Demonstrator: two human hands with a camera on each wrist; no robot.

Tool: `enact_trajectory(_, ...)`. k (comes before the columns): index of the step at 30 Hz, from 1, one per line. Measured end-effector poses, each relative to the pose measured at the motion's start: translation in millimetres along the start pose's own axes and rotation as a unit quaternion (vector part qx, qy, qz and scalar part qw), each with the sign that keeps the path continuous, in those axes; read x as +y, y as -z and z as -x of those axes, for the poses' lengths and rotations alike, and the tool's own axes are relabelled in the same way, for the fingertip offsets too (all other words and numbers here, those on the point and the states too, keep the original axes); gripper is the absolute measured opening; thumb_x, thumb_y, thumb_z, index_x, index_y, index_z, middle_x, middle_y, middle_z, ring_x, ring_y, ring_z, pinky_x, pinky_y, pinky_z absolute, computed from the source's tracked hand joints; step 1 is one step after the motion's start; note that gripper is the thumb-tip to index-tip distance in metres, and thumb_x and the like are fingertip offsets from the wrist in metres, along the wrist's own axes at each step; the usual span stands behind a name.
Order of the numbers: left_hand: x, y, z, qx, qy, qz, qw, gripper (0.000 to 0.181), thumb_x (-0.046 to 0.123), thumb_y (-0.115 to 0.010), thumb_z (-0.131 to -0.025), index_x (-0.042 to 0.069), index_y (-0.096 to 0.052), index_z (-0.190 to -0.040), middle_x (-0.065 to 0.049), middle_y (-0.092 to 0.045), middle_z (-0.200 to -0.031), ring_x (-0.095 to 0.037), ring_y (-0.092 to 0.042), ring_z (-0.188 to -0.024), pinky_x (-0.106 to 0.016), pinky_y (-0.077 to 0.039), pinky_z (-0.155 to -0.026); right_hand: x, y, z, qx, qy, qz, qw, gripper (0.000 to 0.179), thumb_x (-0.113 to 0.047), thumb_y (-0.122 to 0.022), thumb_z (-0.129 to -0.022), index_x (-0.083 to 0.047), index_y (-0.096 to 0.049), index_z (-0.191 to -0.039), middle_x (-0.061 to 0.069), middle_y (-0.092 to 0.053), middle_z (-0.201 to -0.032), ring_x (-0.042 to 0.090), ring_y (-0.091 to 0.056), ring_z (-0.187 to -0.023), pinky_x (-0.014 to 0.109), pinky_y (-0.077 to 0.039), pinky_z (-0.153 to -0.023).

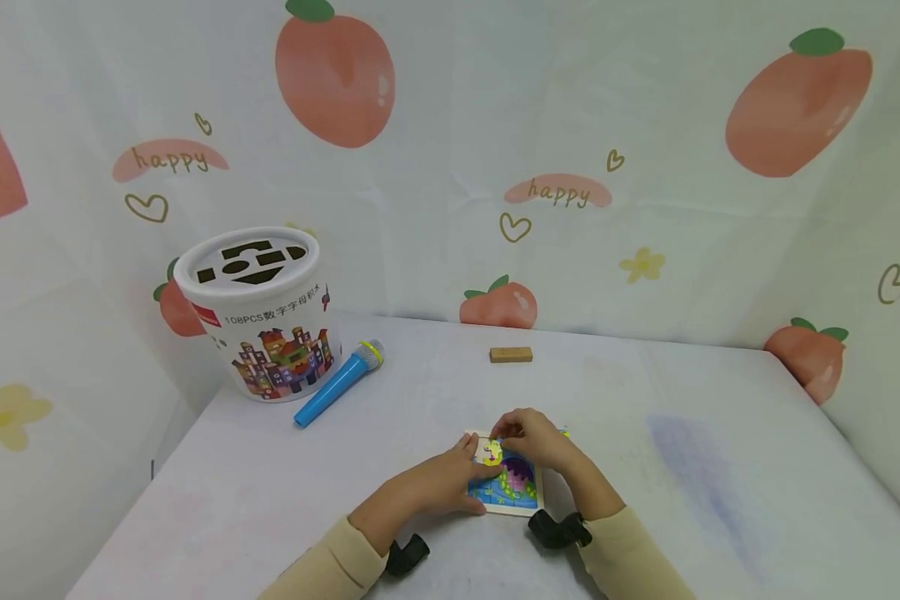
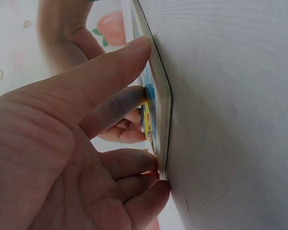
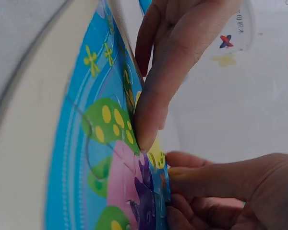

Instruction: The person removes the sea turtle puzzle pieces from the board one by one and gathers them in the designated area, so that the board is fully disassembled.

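A jigsaw puzzle (image 1: 504,497) in a pale wooden tray lies on the table, showing a blue background with a pink, purple and green figure. My left hand (image 1: 438,483) rests spread at its left side. In the left wrist view, the left thumb (image 2: 127,60) lies on the tray's border, the index finger touches the picture, and the other fingers press at the edge. My right hand (image 1: 537,439) is over the far part of the tray. Its thumb and fingers pinch a puzzle piece, mostly hidden by the hand; in the right wrist view the right hand (image 3: 225,187) is at the picture's far edge.
Behind the puzzle lies a small wooden block (image 1: 511,355). A blue toy microphone (image 1: 337,386) lies at the left, beside a white lidded bucket (image 1: 270,325). Something small and colourful (image 1: 565,431) peeks out past the right hand. A printed cloth backdrop (image 1: 435,167) rises behind the table.
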State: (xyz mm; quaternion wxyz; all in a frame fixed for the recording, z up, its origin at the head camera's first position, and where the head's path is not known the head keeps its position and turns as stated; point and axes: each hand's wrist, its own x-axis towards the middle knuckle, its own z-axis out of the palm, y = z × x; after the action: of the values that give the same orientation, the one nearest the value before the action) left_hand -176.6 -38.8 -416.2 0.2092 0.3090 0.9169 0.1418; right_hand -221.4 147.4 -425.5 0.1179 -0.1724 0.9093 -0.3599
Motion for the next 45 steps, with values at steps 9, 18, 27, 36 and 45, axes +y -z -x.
enact_trajectory(9,1.0,0.9,0.2,-0.002,0.006,0.006,1.0000,0.056,0.037,-0.067,-0.083,0.033,-0.048,-0.136,-0.018,-0.021,-0.154,-0.030,-0.017,-0.144,-0.042,-0.034,-0.110,2.0,6.8,1.7,0.010,-0.095,-0.017,0.9953,0.003,-0.005,-0.066,-0.083,-0.002,-0.068,-0.084,0.004,-0.062,-0.076,0.013,-0.052,-0.070,0.026,-0.052,-0.066)
enact_trajectory(18,0.6,0.6,-0.3,-0.001,0.005,0.001,1.0000,0.057,0.038,-0.068,-0.083,0.033,-0.048,-0.136,-0.019,-0.021,-0.153,-0.031,-0.017,-0.144,-0.042,-0.034,-0.109,8.5,10.2,1.0,-0.018,-0.058,-0.043,0.9972,0.005,-0.007,-0.066,-0.084,-0.002,-0.066,-0.084,0.003,-0.061,-0.076,0.013,-0.051,-0.069,0.024,-0.050,-0.065)
enact_trajectory(27,0.3,1.4,0.3,-0.002,0.011,0.006,0.9999,0.057,0.038,-0.067,-0.083,0.034,-0.048,-0.136,-0.018,-0.020,-0.154,-0.031,-0.017,-0.144,-0.043,-0.035,-0.109,17.7,20.7,-0.2,-0.048,-0.050,-0.116,0.9908,0.014,-0.009,-0.061,-0.088,0.003,-0.065,-0.093,0.005,-0.065,-0.080,0.011,-0.055,-0.067,0.025,-0.053,-0.064)
enact_trajectory(36,3.6,0.8,0.0,-0.006,0.014,0.008,0.9998,0.055,0.038,-0.067,-0.083,0.035,-0.048,-0.135,-0.017,-0.020,-0.154,-0.030,-0.016,-0.144,-0.042,-0.033,-0.110,41.3,39.0,14.0,-0.015,-0.086,-0.112,0.9899,0.014,-0.011,-0.062,-0.088,0.000,-0.065,-0.094,0.003,-0.063,-0.079,0.013,-0.054,-0.069,0.025,-0.048,-0.062)
enact_trajectory(45,4.7,2.1,2.4,0.000,0.015,0.014,0.9998,0.055,0.036,-0.068,-0.083,0.033,-0.049,-0.135,-0.018,-0.019,-0.154,-0.030,-0.015,-0.144,-0.043,-0.031,-0.111,61.9,57.8,33.6,-0.004,-0.081,-0.123,0.9890,0.019,-0.011,-0.060,-0.089,0.006,-0.063,-0.097,0.005,-0.064,-0.082,0.013,-0.056,-0.071,0.026,-0.050,-0.065)
